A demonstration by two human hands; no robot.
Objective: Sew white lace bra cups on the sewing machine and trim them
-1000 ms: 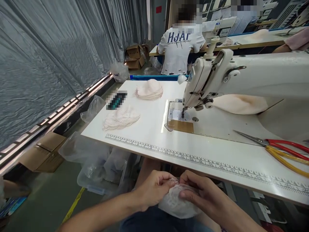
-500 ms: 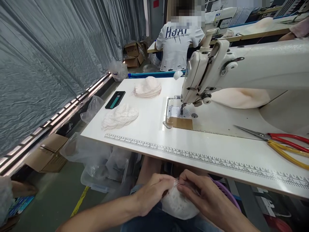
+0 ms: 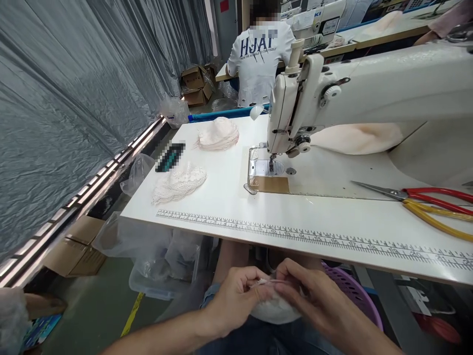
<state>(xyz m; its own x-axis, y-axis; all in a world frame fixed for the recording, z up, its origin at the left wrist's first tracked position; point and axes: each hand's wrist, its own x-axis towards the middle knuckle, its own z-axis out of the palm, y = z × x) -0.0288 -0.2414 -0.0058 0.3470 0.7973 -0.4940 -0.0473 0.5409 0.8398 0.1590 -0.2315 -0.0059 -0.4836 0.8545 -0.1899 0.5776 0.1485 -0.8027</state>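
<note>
Over my lap, below the table's front edge, a white lacy fabric piece (image 3: pixel 276 311) is held between both hands. My left hand (image 3: pixel 242 296) pinches its upper edge from the left, thumb against fingers. My right hand (image 3: pixel 305 291) pinches the same edge from the right, close to the left fingertips. Part of the fabric is hidden behind the fingers. On the table (image 3: pixel 221 197) lie a stack of white lace pieces (image 3: pixel 180 183) and a stack of pale pink fabric pieces (image 3: pixel 218 134).
A sewing machine (image 3: pixel 291 113) stands on the table, with pale pink fabric (image 3: pixel 358 138) behind its needle. Scissors (image 3: pixel 402 195) with red and yellow handles lie at right. A purple basket (image 3: pixel 354 291) and a plastic bin (image 3: pixel 158 281) sit below. A person (image 3: pixel 258 59) sits ahead.
Both hands still hold the white lacy piece, but its upper edge is now turned more toward me and less of its front shows. The camera view has shifted slightly.
</note>
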